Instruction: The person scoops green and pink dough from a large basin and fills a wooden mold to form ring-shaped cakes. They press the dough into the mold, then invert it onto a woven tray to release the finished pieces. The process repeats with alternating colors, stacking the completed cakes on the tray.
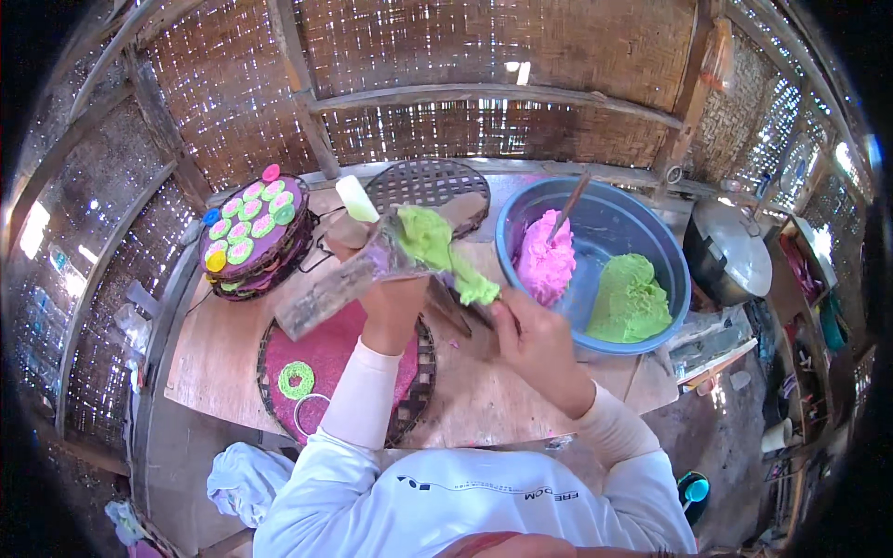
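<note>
The wooden counter (233, 344) carried everything, set against a woven bamboo wall (484, 56). At its right end stood a round blue basin (651, 232) holding a mound of pink dough (544, 260) with a stick standing in it, and a mound of green dough (631, 298) beside that, the two apart. A round woven tray (414, 409) with a magenta liner lay at the near left, bearing a green dough ring (297, 378). A second round tray (249, 232) at the far left was stacked on others and was filled with small green, pink and yellow rounds.

The task's thing, a long tube-shaped press (349, 279), was held above the counter between the trays and the basin. Its long axis ran diagonally: the lower end pointed near-left, the upper end far-right, tilted up. Green dough (433, 244) was heaped on the upper end and trailed down to the right.

The left hand (395, 296) had its grip clamped round the press from below. The right hand (526, 335) had its fingers pinched on the trailing end of the green dough.
</note>
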Motion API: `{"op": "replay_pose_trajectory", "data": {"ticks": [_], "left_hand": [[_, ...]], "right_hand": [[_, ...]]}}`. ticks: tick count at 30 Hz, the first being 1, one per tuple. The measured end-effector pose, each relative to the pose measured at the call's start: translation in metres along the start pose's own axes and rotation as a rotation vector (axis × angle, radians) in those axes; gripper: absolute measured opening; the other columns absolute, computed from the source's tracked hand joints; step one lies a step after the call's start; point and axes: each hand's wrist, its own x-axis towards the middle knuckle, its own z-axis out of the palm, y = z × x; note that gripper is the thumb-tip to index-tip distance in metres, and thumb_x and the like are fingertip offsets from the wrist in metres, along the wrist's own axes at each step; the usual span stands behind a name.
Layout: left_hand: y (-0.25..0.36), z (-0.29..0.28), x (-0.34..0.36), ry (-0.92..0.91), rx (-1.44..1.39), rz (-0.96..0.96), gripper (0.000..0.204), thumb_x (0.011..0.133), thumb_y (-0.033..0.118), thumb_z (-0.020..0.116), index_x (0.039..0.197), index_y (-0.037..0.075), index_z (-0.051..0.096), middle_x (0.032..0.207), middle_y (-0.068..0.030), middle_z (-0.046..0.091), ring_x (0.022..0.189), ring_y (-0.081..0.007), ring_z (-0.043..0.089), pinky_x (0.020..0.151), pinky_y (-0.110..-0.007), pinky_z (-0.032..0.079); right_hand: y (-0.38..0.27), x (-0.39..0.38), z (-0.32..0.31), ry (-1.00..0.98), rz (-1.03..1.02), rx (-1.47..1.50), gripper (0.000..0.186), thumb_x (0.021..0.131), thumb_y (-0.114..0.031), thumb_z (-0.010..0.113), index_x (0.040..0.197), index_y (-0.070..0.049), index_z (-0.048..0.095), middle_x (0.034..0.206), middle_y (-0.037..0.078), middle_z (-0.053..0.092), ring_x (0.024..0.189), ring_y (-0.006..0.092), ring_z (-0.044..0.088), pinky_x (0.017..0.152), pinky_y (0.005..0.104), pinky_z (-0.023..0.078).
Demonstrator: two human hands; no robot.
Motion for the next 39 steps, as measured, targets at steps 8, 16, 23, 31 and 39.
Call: {"op": "replay_pose_trajectory", "data": {"ticks": [8,16,23,31,39], "left_hand": [[-0.010,-0.021,0.009,0.065,0.003,-0.194,0.033,0.070,0.007,0.066,0.102,0.003,0.056,0.093,-0.0075,0.061,0.088,-0.0194,0.057,0.083,-0.030,0.043],[-0.008,-0.096,0.007,0.239,-0.933,-0.495,0.023,0.078,0.006,0.057,0.101,0.003,0.056,0.102,-0.0118,0.055,0.098,-0.0246,0.052,0.086,-0.035,0.041],[0.024,-0.071,0.017,-0.252,-1.477,-0.407,0.040,0.055,0.025,0.079,0.084,0.015,0.052,0.091,-0.0028,0.038,0.084,-0.0170,0.040,0.078,-0.031,0.036],[0.033,-0.029,-0.005,-0.409,-2.183,0.034,0.037,0.067,0.031,0.075,0.098,0.025,0.056,0.117,-0.0064,0.037,0.106,-0.0187,0.044,0.091,-0.034,0.036],[-0.048,-0.216,-0.062,-0.113,-0.171,-0.482,0.027,0.066,0.009,0.069,0.090,0.004,0.059,0.083,-0.0050,0.062,0.075,-0.0179,0.060,0.068,-0.032,0.047]], "right_hand": [[0.034,-0.022,-0.103,-0.427,0.245,-0.104,0.016,0.082,-0.025,0.053,0.085,-0.010,0.060,0.066,0.014,0.059,0.059,0.0328,0.058,0.053,0.0436,0.044],[0.197,-0.012,-0.168,-0.602,0.395,-1.330,0.015,0.071,-0.015,0.053,0.069,-0.010,0.068,0.070,0.009,0.065,0.064,0.0242,0.065,0.056,0.0373,0.051],[0.177,0.006,-0.140,-0.639,0.206,-0.972,0.028,0.077,-0.031,0.056,0.078,-0.004,0.065,0.079,0.015,0.063,0.080,0.0267,0.062,0.066,0.0354,0.049],[-0.075,-0.044,0.054,-1.006,0.710,2.696,0.076,0.079,-0.069,0.031,0.116,-0.004,0.045,0.104,0.021,0.055,0.078,0.0290,0.059,0.056,0.0361,0.050],[-0.073,-0.029,0.049,-0.537,0.660,1.691,0.077,0.082,-0.061,0.040,0.130,-0.003,0.028,0.094,0.009,0.053,0.063,0.0114,0.054,0.046,0.0199,0.044]]}}
